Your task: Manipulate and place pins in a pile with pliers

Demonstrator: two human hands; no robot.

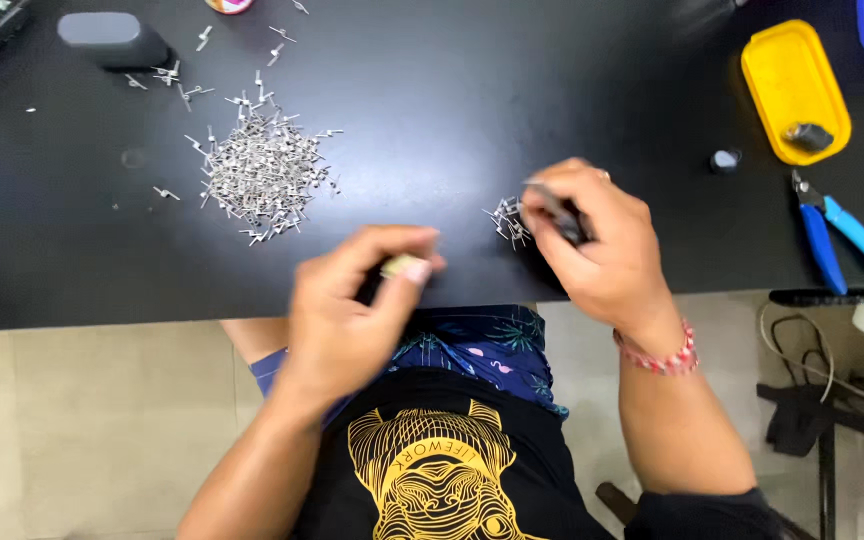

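Note:
My left hand (352, 305) hovers over the near edge of the black table (452, 120), fingers pinched on a small yellowish part (402, 266). My right hand (597, 240) grips a thin dark tool (555, 208), with its tip beside a small cluster of metal pins (507, 220). Both hands are motion-blurred. A big heap of the same small metal pins (262, 170) lies to the left, well away from either hand.
A yellow tray (787, 75) holding a small dark object sits at the far right. Blue-handled cutters (837, 235) lie below it, a small black cap (724, 160) beside it. A grey block (112, 40) rests far left. Cables hang off the table's right.

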